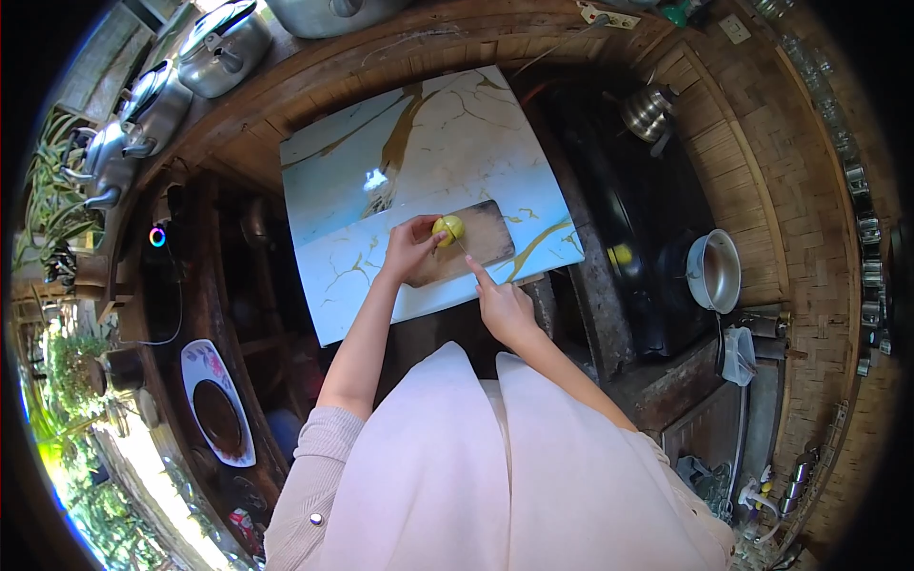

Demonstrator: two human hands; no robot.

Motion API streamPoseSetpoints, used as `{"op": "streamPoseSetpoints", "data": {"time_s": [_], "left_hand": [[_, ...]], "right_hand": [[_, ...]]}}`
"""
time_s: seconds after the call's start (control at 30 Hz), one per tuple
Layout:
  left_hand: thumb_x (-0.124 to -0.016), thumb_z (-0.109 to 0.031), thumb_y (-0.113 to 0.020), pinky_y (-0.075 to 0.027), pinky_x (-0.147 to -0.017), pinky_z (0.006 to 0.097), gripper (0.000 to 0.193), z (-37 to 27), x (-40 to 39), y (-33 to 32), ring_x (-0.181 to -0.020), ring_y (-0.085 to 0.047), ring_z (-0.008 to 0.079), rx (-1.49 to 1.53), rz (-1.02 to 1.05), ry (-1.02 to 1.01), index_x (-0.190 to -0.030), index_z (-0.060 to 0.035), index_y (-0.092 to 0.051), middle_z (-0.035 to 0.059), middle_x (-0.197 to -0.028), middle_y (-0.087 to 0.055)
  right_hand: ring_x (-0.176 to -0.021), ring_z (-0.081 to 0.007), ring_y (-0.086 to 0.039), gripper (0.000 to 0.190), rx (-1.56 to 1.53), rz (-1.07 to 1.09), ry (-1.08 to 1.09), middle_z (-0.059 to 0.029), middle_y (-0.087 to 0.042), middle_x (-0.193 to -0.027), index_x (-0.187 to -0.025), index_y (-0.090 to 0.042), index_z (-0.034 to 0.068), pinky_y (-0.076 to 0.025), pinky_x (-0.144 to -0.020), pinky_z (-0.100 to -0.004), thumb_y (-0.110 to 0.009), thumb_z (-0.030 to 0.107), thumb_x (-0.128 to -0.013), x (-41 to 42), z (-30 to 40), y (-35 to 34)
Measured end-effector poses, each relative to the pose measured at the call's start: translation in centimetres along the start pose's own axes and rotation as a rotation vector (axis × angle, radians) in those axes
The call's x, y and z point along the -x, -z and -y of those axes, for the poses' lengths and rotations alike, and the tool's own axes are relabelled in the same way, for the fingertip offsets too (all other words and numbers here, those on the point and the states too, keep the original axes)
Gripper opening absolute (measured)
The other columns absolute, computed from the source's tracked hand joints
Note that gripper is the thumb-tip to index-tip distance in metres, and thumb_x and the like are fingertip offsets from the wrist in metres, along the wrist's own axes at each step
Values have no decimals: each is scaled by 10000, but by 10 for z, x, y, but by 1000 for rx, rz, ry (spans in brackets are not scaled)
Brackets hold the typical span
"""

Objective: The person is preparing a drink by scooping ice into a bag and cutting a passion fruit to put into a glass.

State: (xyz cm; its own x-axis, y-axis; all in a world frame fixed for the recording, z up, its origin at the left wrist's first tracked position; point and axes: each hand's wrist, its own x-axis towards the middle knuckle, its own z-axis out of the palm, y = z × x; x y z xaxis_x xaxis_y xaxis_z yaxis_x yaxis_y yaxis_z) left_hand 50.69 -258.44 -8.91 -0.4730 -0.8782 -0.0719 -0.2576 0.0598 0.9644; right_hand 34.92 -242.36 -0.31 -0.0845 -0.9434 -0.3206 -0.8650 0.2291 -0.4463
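My left hand (412, 246) holds a round yellow-green fruit (449, 230) against a wooden cutting board (489, 235). A dark line runs across the fruit where the knife meets it. In my right hand (505, 305) is a knife, my index finger stretched forward along it. Only a short length of the knife's blade (461, 245) shows at the fruit; the handle is hidden in my fist. The board lies near the front edge of a white marble-patterned tabletop (343, 243) with gold veins.
Right of the tabletop stands a black glossy surface (628, 207) with a steel kettle (648, 113) and a saucepan (714, 271). Several metal kettles (225, 53) line the ledge at the upper left. A floral tray (239, 403) rests at the left.
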Motion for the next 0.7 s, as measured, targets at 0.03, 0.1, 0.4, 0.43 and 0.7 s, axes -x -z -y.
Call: {"op": "streamPoseSetpoints", "data": {"time_s": [0.03, 0.1, 0.4, 0.43, 0.7], "left_hand": [[-810, -151, -752, -513, -907, 321, 402, 1, -1, 1, -1023, -664, 225, 28, -5, 16, -1152, 20, -629, 144, -1078, -689], [-816, -144, -746, -509, -915, 320, 395, -1, 0, 0, -1024, -663, 226, 55, -10, 33, -1156, 18, -627, 144, -1087, -686], [-733, -239, -809, -517, -636, 260, 376, -24, 39, -38, -745, -630, 158, -276, -282, -38, -1043, -53, -703, 82, -950, -696], [-733, -239, -809, -517, -636, 260, 376, -23, 38, -38, -745, -630, 158, -274, -281, -36, -1043, -53, -703, 82, -950, -696], [-835, -223, -744, -449, -604, 214, 325, -1, 35, -31, -679, -564, 52, -8, -303, 50, -1090, -28, -697, 27, -808, -675]], "right_hand": [[-704, -418, -652, 532, 0, -21, 1, -224, -654, -741, -1470, -289, 266, -514, -649, -534, -452, 238, -963, -2, 0, -2], [-712, -415, -653, 526, -5, -13, 4, -222, -655, -747, -1466, -298, 267, -514, -654, -530, -451, 238, -964, -5, -4, -2], [-799, -368, -672, 486, 120, 104, -7, -189, -677, -816, -1433, -394, 233, -530, -701, -479, -460, 218, -951, 8, 8, 39], [-802, -362, -675, 486, 140, 127, -14, -184, -680, -825, -1429, -403, 228, -532, -703, -471, -463, 212, -947, 8, 8, 40], [-775, -363, -673, 509, 148, 131, 29, -188, -675, -806, -1444, -373, 244, -534, -688, -474, -470, 210, -946, 2, 7, 39]]}}
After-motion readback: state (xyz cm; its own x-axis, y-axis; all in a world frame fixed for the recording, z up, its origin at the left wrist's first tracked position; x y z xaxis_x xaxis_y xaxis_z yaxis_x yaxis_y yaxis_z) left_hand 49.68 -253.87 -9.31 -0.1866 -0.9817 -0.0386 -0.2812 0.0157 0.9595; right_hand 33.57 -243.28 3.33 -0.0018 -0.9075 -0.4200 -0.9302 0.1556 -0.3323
